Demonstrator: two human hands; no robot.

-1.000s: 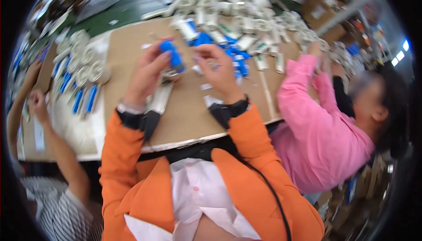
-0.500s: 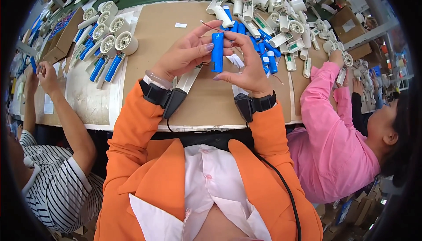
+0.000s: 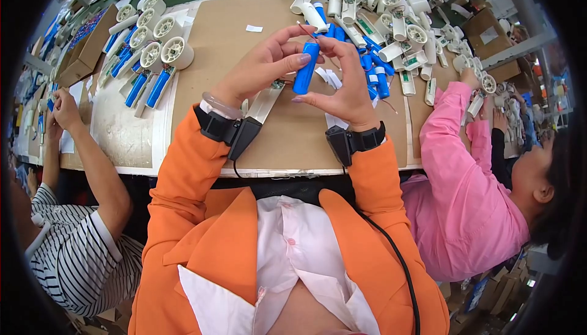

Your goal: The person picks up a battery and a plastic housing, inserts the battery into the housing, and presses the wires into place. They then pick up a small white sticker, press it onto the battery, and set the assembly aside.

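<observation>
A blue cylindrical battery pack with thin wires at its upper end is held above the table, tilted with its top to the right. My left hand is closed on that upper end, its thumb pressed against the blue wrap. My right hand curls round the other side, fingers near the top and thumb by the lower end. Beneath my left wrist lies an open white handle-shaped housing with a small green board. Small white paper pieces lie behind my right hand.
White housings and blue battery packs are heaped at the back right. At the left stand several round-headed white units with blue batteries, beside a cardboard box. Co-workers in a striped shirt and pink sleeve flank me.
The battery pack has gone from nearly upright to leaning, its top swung to the right. My fingers have shifted slightly with it. The co-worker's hands at the left have moved a little.
</observation>
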